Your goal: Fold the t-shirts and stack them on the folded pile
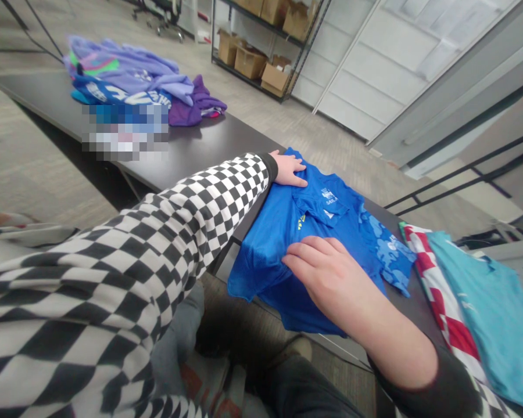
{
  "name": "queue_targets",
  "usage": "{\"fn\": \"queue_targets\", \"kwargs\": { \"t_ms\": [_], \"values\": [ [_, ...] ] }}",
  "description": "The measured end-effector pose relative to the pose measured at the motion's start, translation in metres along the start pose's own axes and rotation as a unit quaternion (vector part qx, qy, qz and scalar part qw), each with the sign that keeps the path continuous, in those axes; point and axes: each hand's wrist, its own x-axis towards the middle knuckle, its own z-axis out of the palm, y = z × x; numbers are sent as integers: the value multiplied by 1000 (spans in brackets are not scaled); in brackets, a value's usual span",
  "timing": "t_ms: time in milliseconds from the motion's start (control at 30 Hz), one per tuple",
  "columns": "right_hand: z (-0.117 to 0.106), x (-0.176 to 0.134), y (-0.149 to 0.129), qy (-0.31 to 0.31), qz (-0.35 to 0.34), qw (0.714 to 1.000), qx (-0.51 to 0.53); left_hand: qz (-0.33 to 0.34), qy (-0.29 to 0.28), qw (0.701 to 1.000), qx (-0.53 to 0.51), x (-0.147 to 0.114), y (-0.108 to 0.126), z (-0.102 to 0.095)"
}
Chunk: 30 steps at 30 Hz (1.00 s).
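A blue short-sleeved sports jersey with white and yellow print lies over the table's near edge, its lower part hanging down. One of its sleeves has a light-blue camouflage pattern. My left hand rests palm down at the jersey's far-left edge, with its fingers spread. Nearer to me, my right hand is on the front part of the jersey, its fingers bent and close together on the cloth. The right thumb is hidden beneath the hand.
Laid-out garments, one teal shirt and one red-and-white checked, are to the right on the dark table. A heap of purple clothes sits at the far left end. Behind stands a shelf with cardboard boxes.
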Motion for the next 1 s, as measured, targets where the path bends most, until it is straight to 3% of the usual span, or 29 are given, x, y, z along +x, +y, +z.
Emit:
{"fn": "queue_targets", "kwargs": {
  "t_ms": [100, 500, 600, 800, 900, 1000],
  "values": [
    [-5, 1, 3, 4, -8, 1000, 0, 0, 1, 1000, -6, 1, -1, 0],
    [-9, -25, 7, 127, 12, 989, 75, 12, 19, 1000, 10, 1, 5, -3],
    [-2, -26, 3, 119, 24, 989, 89, 34, 32, 999, 9, 2, 7, -3],
    [7, -27, 1, 44, 50, 987, 149, 72, 69, 995, 5, 0, 23, -4],
    [4, -24, 30, 94, 117, 975, 166, 95, 62, 994, 2, -4, 35, -2],
    [12, -17, 84, 144, 302, 934, 126, 94, 23, 995, 1, -6, 41, 4]
  ]
}}
